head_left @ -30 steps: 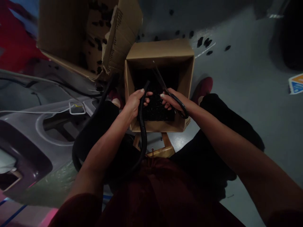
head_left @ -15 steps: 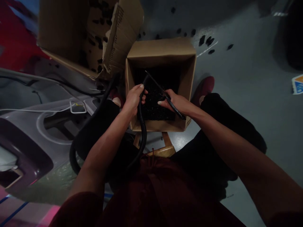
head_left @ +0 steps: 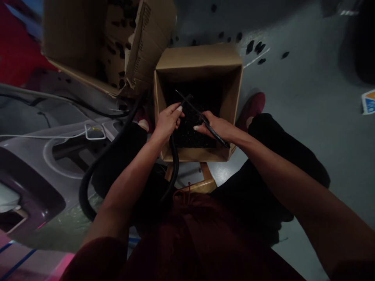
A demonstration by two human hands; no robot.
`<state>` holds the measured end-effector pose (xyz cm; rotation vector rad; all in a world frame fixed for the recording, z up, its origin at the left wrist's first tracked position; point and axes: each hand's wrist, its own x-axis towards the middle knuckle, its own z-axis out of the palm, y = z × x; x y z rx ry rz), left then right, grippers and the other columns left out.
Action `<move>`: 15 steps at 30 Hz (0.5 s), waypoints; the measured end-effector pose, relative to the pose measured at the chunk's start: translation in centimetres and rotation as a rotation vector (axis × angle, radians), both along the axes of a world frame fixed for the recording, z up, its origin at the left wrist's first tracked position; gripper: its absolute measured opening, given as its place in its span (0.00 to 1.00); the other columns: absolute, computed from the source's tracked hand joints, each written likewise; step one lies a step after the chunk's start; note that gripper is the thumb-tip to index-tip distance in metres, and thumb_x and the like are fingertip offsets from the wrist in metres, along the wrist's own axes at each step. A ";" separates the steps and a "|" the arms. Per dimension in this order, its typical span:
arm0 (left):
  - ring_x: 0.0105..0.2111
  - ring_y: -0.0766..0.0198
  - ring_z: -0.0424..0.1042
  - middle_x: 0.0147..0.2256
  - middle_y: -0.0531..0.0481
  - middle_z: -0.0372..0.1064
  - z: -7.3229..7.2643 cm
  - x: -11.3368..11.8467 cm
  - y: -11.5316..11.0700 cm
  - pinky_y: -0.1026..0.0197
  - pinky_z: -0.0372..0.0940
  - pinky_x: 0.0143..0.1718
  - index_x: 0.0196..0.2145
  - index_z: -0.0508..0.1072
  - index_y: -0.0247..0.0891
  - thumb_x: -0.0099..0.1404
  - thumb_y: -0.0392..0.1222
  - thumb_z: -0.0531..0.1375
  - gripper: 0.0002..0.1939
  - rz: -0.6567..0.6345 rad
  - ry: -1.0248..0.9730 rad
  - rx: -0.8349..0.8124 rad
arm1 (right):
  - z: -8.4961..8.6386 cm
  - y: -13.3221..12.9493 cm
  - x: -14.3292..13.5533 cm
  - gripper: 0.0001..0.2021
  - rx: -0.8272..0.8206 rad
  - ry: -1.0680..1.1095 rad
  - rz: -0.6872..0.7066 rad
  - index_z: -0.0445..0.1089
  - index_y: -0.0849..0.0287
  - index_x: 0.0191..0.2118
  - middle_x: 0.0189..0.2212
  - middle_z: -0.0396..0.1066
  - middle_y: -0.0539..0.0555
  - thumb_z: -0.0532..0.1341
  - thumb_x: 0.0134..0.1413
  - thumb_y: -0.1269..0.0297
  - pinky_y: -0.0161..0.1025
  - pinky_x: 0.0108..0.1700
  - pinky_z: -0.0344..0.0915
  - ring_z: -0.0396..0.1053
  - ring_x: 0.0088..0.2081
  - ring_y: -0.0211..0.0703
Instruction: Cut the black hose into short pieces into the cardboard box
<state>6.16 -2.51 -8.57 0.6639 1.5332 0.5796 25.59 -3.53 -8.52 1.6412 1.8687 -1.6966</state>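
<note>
My left hand (head_left: 170, 121) is closed around a black ribbed hose (head_left: 175, 154), whose free end points up and right over the box. The hose trails down across my lap and loops at the left. In my right hand (head_left: 215, 127) is a long, thin dark tool (head_left: 218, 137) with a pointed tip; its exact kind is too dark to tell. The tool's tip crosses the hose end, and whether they touch I cannot tell. Both hands are above an open cardboard box (head_left: 202, 58) with many small black pieces in its bottom.
A larger torn cardboard box (head_left: 152, 43) with black pieces inside stands at the upper left. More black pieces (head_left: 259, 47) lie on the floor. A grey plastic machine part (head_left: 73, 171) is at the left. Part of a wooden stool (head_left: 205, 186) shows below the box.
The hose end has tilted to the right and now crosses the tool. The hose loop at the left has shifted outward. My right hand has barely moved.
</note>
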 end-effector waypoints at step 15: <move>0.19 0.77 0.59 0.26 0.55 0.66 0.4 -0.1 0.0 0.72 0.53 0.17 0.37 0.75 0.35 0.68 0.36 0.57 0.07 -0.068 -0.005 0.012 | 1.0 0.0 -0.8 0.22 0.060 -0.078 -0.025 0.64 0.59 0.50 0.42 0.74 0.62 0.52 0.62 0.47 0.43 0.42 0.64 0.72 0.42 0.55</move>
